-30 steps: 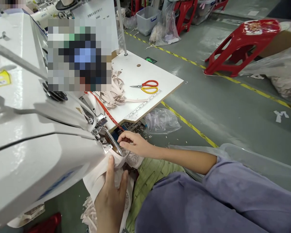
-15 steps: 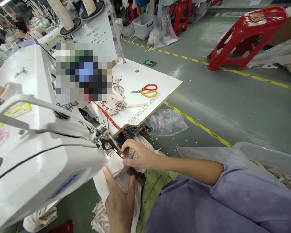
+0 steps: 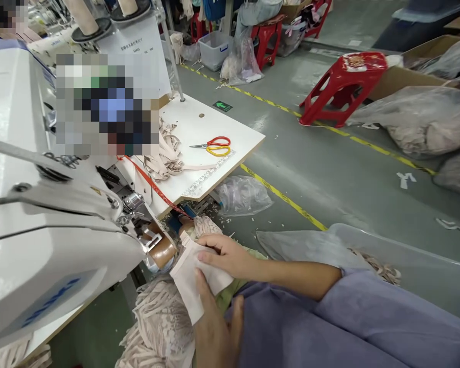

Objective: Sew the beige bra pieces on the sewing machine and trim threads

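My right hand (image 3: 224, 254) grips the top edge of a pale pink fabric piece (image 3: 191, 286), just right of the sewing machine's cylinder arm (image 3: 161, 250). From below, my left hand (image 3: 214, 327) pinches the lower part of the same piece, thumb laid on it. The white sewing machine (image 3: 42, 245) fills the left of the view. A heap of pink lace garments (image 3: 157, 327) lies under the fabric piece, on my lap.
Red and yellow scissors (image 3: 212, 146), a pile of pink straps (image 3: 164, 156) and a printed ruler sit on the white table (image 3: 237, 133). A clear tub (image 3: 368, 250) stands at my right. A red stool (image 3: 341, 84) and plastic bags of fabric lie on the grey floor.
The fabric piece has come off the machine's needle area and down to the right, held in both hands. My right hand dropped from the presser foot. The view shifted right.
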